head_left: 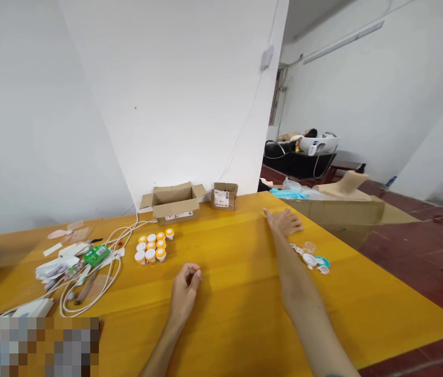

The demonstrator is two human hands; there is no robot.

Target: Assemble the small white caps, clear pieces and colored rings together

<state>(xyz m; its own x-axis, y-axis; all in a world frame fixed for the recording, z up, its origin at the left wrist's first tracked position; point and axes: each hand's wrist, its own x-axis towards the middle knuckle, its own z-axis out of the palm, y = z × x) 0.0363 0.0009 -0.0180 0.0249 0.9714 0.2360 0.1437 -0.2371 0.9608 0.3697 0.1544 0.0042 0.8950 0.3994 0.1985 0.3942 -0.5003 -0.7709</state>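
My left hand [185,287] is over the middle of the wooden table [229,293], fingers curled in toward the thumb, and I see nothing in it. To its upper left stand several small jars [151,246] with white and orange lids, grouped close together. My right hand [285,222] reaches out to the table's right edge, fingers spread, holding nothing. Just beside that forearm lie small white plastic pieces [309,260], a teal ring-like piece [322,262] and a clear cup-like piece [310,246].
An open cardboard box [176,204] and a smaller box [225,197] stand by the wall. White cables [121,262], a green packet [96,255] and plastic bags cover the left side. Beyond the right edge are a large carton [342,214] and a mannequin part [342,186].
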